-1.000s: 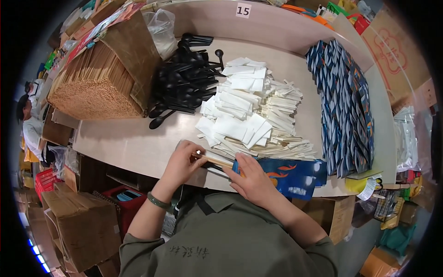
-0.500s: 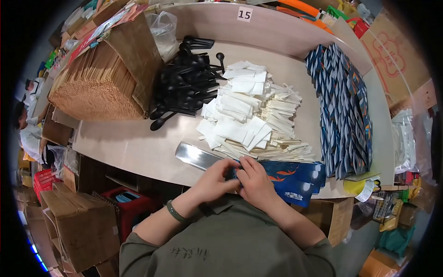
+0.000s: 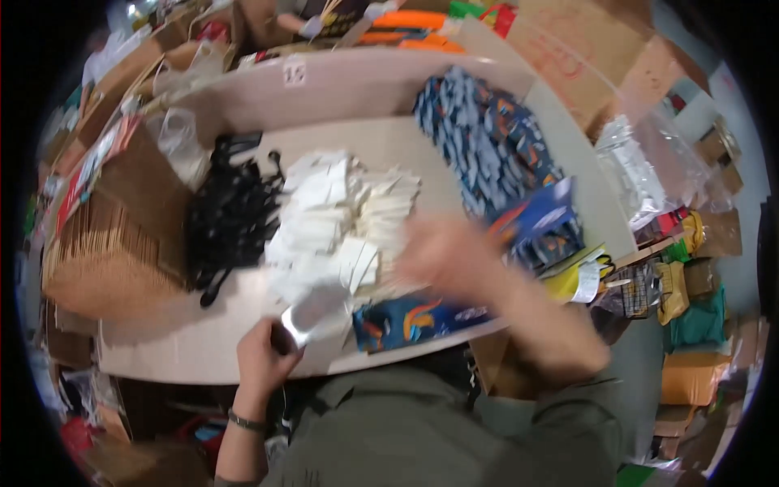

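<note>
Since half a second ago my view has turned and my hands have parted. The left hand [image 3: 266,357] now pinches the near end of the silver strip [image 3: 323,307]; the right hand [image 3: 446,253] is out beyond the near-edge blue packets [image 3: 418,321], too blurred to tell its grip. One loose blue packet [image 3: 542,213] now lies across the right-hand packet row [image 3: 487,138], so I judge it set down.

Spoons [image 3: 231,215] left of packets [image 3: 316,207]
</note>
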`<state>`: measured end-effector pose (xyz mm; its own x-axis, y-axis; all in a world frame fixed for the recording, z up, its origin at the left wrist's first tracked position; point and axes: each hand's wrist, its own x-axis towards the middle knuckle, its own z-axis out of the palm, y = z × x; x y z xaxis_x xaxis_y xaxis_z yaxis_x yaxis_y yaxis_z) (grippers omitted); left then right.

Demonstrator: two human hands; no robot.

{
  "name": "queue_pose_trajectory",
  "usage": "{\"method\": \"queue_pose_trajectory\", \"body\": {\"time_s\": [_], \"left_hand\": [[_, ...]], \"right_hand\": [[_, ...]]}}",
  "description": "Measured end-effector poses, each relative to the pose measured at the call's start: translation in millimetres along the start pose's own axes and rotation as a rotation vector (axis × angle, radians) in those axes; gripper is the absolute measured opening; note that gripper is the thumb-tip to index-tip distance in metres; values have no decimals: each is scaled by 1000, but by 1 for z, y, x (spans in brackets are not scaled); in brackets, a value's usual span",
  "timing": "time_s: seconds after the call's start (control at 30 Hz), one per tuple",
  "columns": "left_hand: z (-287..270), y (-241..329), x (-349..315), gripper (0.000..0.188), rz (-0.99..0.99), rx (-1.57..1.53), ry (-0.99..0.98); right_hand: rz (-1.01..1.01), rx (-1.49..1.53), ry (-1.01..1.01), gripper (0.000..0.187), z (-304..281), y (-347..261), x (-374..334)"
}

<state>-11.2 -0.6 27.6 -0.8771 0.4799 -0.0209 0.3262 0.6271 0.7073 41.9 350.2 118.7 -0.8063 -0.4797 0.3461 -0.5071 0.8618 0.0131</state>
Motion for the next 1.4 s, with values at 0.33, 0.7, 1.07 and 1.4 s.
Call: {"method": "queue_pose_trajectory", "body": {"time_s": [0.33, 0.7, 1.07, 1.4], "left_hand": [[66, 48, -4, 47, 396, -446, -641], [33, 3, -25, 47, -50, 122, -5], [10, 12, -2, 66, 296, 237, -329], [16, -13, 6, 56, 351, 31, -38]], "right_hand": [[-81, 414, -195, 56, 96, -44, -60], [647, 372, -359, 38, 102, -103, -33], [663, 597, -228, 21, 125, -128, -8], [798, 341, -10, 18, 126, 44, -31]]}}
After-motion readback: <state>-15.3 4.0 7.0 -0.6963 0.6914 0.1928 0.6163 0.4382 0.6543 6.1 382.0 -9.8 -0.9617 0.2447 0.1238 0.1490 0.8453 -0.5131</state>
